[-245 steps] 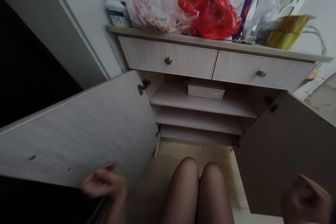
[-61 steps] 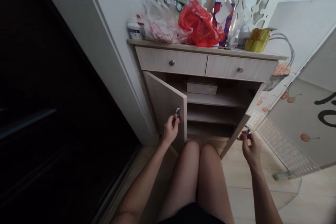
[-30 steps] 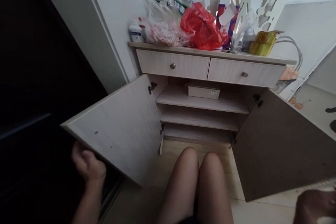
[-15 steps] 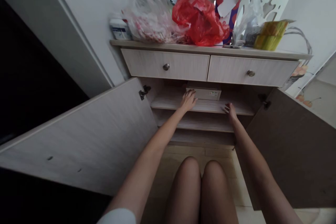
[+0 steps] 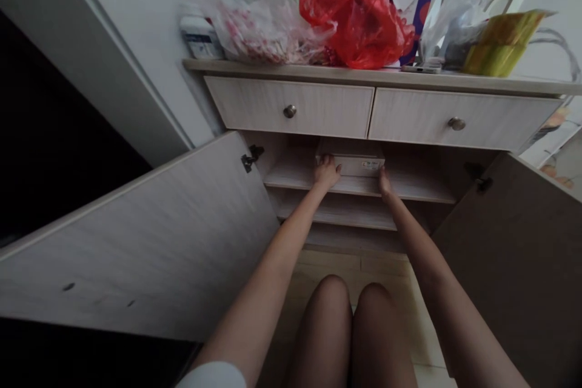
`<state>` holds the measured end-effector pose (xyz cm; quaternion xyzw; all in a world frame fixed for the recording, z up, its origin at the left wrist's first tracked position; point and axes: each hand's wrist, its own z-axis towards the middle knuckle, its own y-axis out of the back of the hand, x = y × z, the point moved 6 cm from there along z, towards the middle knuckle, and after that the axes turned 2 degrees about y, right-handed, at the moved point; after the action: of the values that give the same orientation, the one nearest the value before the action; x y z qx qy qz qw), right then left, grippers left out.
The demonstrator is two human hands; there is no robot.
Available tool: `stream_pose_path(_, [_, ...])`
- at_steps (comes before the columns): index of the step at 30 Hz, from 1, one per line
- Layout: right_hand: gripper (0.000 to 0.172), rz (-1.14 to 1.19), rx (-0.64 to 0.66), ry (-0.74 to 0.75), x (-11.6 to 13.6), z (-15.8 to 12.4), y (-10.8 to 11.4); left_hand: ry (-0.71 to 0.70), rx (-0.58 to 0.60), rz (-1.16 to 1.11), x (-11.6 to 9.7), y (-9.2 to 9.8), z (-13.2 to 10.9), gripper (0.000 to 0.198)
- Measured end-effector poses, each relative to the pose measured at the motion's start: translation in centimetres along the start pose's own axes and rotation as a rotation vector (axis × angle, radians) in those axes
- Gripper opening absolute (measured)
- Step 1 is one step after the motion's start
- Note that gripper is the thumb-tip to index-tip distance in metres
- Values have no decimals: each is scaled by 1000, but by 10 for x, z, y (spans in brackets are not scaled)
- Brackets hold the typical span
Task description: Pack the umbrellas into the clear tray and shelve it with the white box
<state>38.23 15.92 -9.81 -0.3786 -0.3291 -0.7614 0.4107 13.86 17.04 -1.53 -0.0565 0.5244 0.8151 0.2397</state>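
Note:
A pale lidded box (image 5: pixel 357 166) with a small label at its front right sits on the upper shelf (image 5: pixel 295 174) of an open cabinet. My left hand (image 5: pixel 326 173) is on the box's left front, its fingers over the front face and the thumb pointing right. At the box's right front corner is my right hand (image 5: pixel 385 183), its fingers partly hidden along the side. The box lies gripped between both hands.
Cabinet doors stand swung out on the left (image 5: pixel 150 236) and right (image 5: pixel 509 267). Above are two closed drawers with round knobs. On the cabinet top lie a red plastic bag (image 5: pixel 357 9), a clear bag (image 5: pixel 268 30), a white bottle (image 5: pixel 200 33) and a yellow package (image 5: pixel 500 45).
My right hand has moved left, from beside the box onto its right corner. My left hand has settled on the box's left front. The view has come closer to the cabinet.

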Motion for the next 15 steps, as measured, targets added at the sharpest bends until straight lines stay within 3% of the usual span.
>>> stream_pose_path(4, [92, 23, 32, -131, 1, -26, -35, 37, -88, 53, 32, 30, -26, 45])
stream_pose_path(9, [89, 108, 204, -94, 29, -55, -85, 77, -149, 143, 73, 67, -51, 42])
stream_pose_path(15, [84, 92, 285, -238, 50, -71, -123, 106, -123, 301, 95, 96, -60, 44])
